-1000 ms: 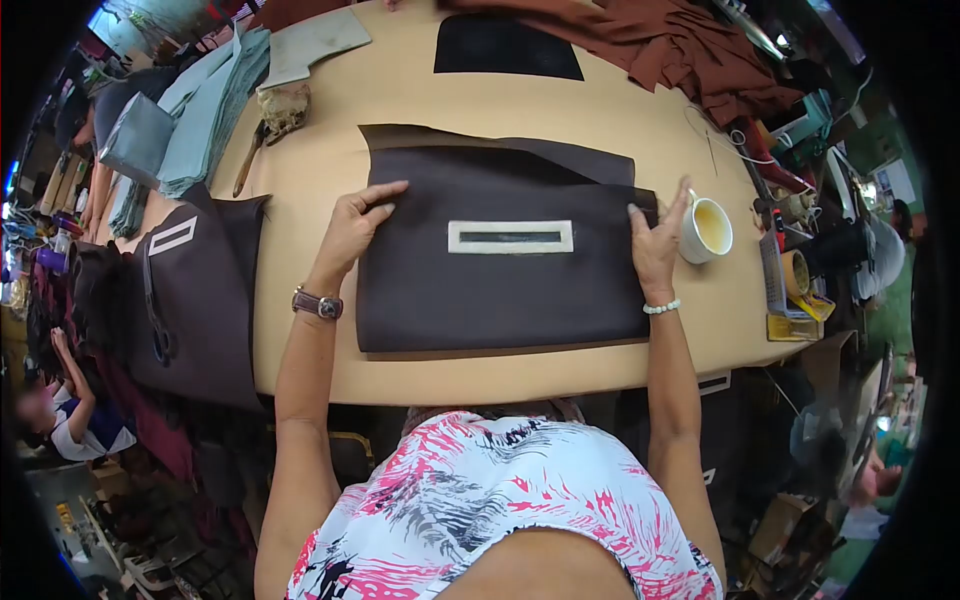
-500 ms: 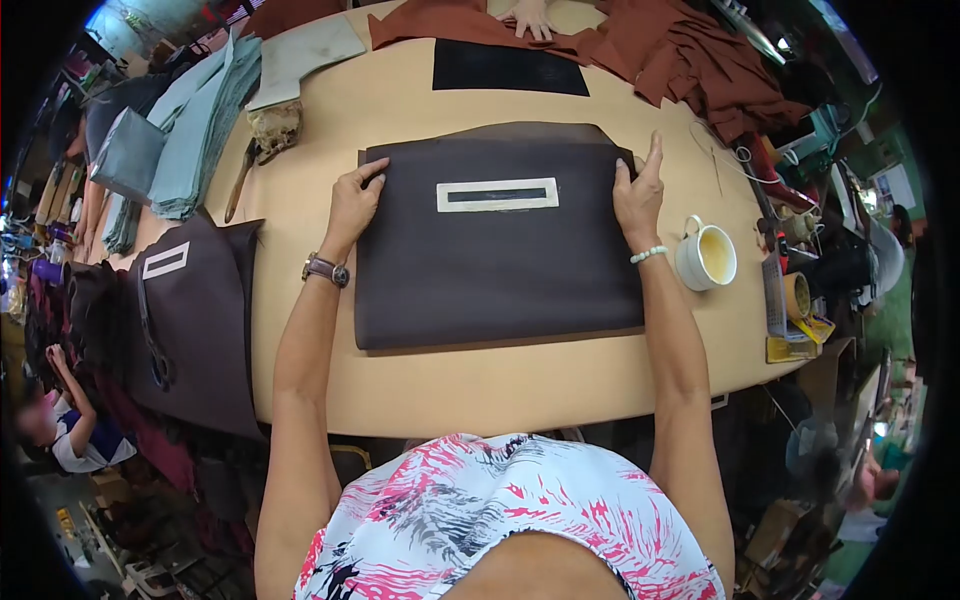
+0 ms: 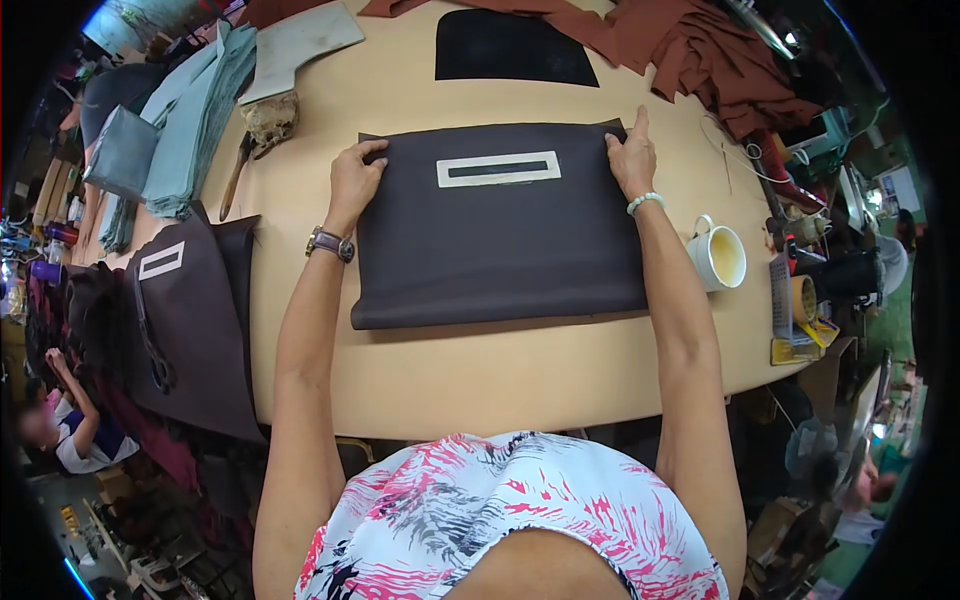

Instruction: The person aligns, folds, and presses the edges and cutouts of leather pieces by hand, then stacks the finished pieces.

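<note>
A dark brown sheet (image 3: 500,240), folded over another layer, lies on the tan table (image 3: 480,385). Near its far edge is a pale rectangular frame (image 3: 498,170) round a dark slot. My left hand (image 3: 354,182) pinches the far left corner between thumb and fingers. At the far right corner, my right hand (image 3: 632,160) grips the edge with the thumb on top and the index finger pointing away. A white cup (image 3: 717,255) of yellowish liquid stands to the right of my right forearm.
Another dark brown piece (image 3: 190,320) with scissors (image 3: 152,345) on it hangs over the left edge. Grey-green sheets (image 3: 190,120), a brush (image 3: 237,175) and a pot (image 3: 270,118) are back left. Rust-coloured cloth (image 3: 700,70) and a black panel (image 3: 510,48) lie at the back. A person (image 3: 75,425) is far left.
Both hands have moved away from my body with the top layer, whose far edge now lies flatter and straighter. The other person's hand on the rust cloth is out of view.
</note>
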{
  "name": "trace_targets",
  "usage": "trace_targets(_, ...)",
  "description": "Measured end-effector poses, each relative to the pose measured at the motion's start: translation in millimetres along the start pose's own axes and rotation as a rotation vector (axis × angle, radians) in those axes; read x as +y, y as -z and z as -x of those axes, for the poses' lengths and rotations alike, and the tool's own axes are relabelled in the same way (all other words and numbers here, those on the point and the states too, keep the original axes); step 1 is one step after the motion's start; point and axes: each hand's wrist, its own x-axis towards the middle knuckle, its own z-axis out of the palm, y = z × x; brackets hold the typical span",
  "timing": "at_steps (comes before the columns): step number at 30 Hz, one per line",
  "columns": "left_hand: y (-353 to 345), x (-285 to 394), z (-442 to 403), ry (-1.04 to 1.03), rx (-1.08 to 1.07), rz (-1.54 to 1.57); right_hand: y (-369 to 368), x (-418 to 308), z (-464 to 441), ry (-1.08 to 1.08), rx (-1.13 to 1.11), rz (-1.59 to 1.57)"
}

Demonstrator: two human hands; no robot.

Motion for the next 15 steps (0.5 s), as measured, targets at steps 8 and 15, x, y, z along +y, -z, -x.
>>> trace_targets(8,-2.2,-7.8,-5.3,-0.002,0.038,0.026,-3.5,10.9,-4.6,-0.006,-0.026,-0.099)
trace_targets(15,-0.3,-4.1,-4.2,0.032,0.075,0.062,-0.6,10.0,-10.7,-0.08,-0.044,-0.113)
